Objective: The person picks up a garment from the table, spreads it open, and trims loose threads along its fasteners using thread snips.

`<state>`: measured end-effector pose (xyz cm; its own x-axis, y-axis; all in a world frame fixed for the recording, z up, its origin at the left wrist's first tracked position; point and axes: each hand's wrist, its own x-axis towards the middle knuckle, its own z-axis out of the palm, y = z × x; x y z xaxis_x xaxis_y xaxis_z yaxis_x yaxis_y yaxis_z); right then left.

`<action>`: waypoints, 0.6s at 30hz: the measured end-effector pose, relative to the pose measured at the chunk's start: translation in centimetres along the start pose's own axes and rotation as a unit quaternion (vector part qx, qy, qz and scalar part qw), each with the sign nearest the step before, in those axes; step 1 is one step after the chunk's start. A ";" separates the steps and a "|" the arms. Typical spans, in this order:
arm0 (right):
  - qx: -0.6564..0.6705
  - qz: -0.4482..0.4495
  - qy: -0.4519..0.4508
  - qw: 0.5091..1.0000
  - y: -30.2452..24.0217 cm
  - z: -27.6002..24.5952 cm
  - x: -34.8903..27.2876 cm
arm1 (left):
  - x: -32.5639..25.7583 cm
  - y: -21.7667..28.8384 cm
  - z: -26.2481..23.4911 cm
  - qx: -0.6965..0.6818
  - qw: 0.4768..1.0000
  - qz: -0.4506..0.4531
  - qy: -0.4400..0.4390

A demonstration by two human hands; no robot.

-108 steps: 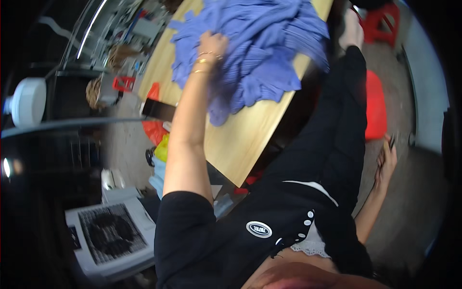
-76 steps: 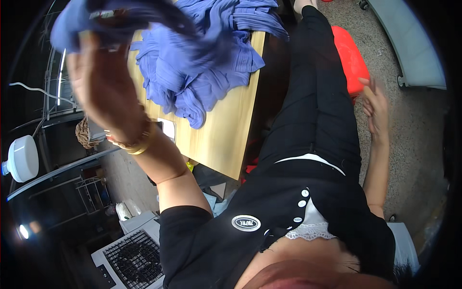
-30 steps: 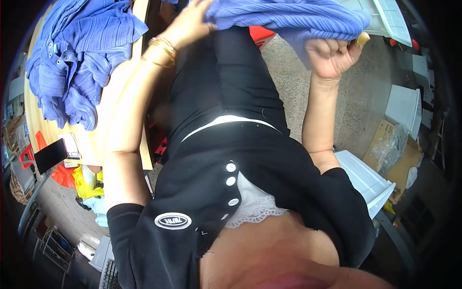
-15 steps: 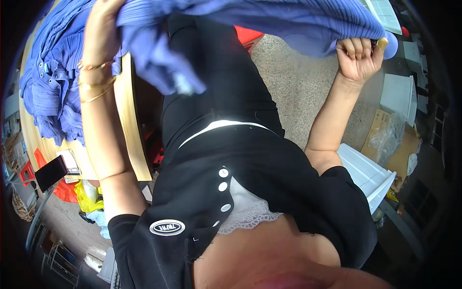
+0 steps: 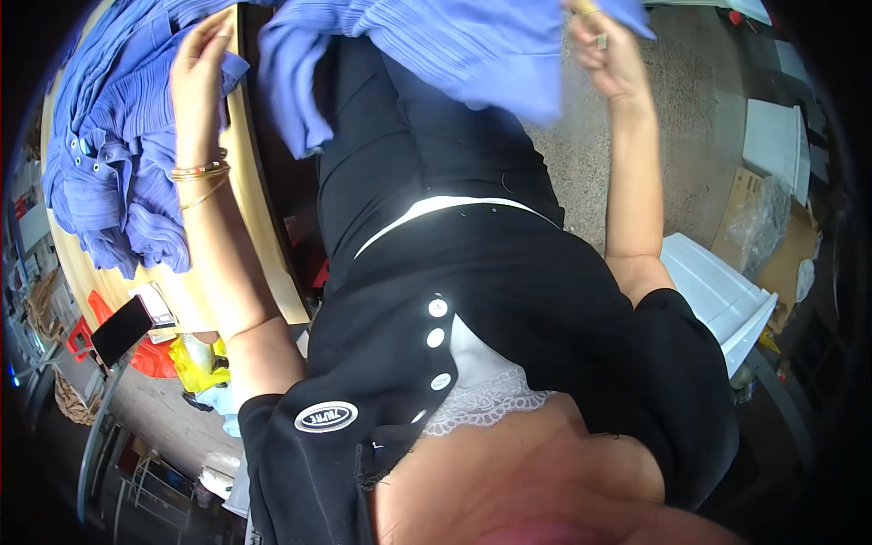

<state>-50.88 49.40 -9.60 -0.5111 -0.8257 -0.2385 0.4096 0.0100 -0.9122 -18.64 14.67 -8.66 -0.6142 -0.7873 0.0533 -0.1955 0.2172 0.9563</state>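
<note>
A blue pleated garment (image 5: 454,45) hangs spread in front of my lap, blurred along its lower edge and cut off by the top of the picture. My right hand (image 5: 613,64) is at its right end, fingers curled in on the cloth, with a yellow band on one fingertip. On the left, my left hand (image 5: 198,64) is beside a heap of the same blue pleated cloth (image 5: 100,173). Its fingers stretch out loosely, apart from the hanging garment. Metal eyelets show on the heap.
The heap lies on a wooden table (image 5: 259,218) at my left. A phone (image 5: 123,331) on a holder stands by its near corner, above red and yellow bags (image 5: 200,363). To my right are a white plastic bin (image 5: 713,291) and cardboard with clear plastic wrap (image 5: 763,218).
The garment's right end has swung left and upward with my right hand. My left hand has come down into view and away from the cloth it was at.
</note>
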 end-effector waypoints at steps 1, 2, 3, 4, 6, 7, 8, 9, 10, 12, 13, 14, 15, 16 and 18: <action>-0.148 0.037 0.096 0.984 0.9 1.9 -1.2 | -0.4 -0.1 2.7 0.063 0.997 0.040 -0.034; -0.177 0.075 0.110 0.975 3.8 1.0 -0.9 | -1.2 -0.7 3.9 0.123 0.987 0.072 -0.069; -0.208 0.111 0.124 0.964 6.6 0.2 -0.3 | -2.1 -1.9 5.4 0.109 0.982 0.128 -0.088; -0.156 0.103 0.106 0.977 7.8 0.9 -0.6 | -2.7 -2.8 6.8 0.161 0.976 0.069 -0.127; -0.090 0.138 0.072 0.984 7.3 3.0 -1.8 | -4.1 -3.1 9.8 0.209 0.945 0.162 -0.193; -0.088 0.138 0.072 0.984 7.5 3.9 -1.8 | -4.8 -3.5 11.1 0.272 0.924 0.186 -0.195; -0.136 0.101 0.056 0.984 7.9 4.9 -1.6 | -5.2 -3.8 12.1 0.282 0.922 0.180 -0.194; -0.184 0.064 0.044 0.980 8.2 5.1 -1.6 | -5.3 -3.9 13.2 0.291 0.921 0.175 -0.194; -0.228 0.059 -0.003 0.972 9.0 4.1 -1.2 | -5.0 -4.3 14.1 0.309 0.916 0.193 -0.170; -0.214 0.040 -0.017 0.976 9.6 3.3 -0.9 | -3.6 -5.6 14.9 0.316 0.912 0.207 -0.156; -0.201 0.021 -0.033 0.979 9.7 2.8 -0.8 | -2.7 -6.1 15.1 0.323 0.910 0.221 -0.139; -0.219 -0.005 -0.022 0.975 9.6 2.3 -0.5 | -1.7 -6.6 15.1 0.321 0.905 0.248 -0.129; -0.224 -0.003 -0.021 0.974 8.6 2.0 -0.4 | -0.8 -6.6 14.9 0.305 0.909 0.245 -0.142; -0.240 -0.001 -0.015 0.971 6.4 1.8 -0.2 | -0.1 -6.1 14.8 0.267 0.928 0.216 -0.144; -0.248 -0.044 0.005 0.968 2.3 2.1 0.1 | 1.9 -3.8 14.6 0.187 0.957 0.155 -0.156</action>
<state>-48.47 48.15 -11.03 -0.5356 -0.8303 -0.1540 -0.0476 0.2118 -0.9762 -30.18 20.80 -16.38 -0.8747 -0.4525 0.1736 -0.1908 0.6508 0.7348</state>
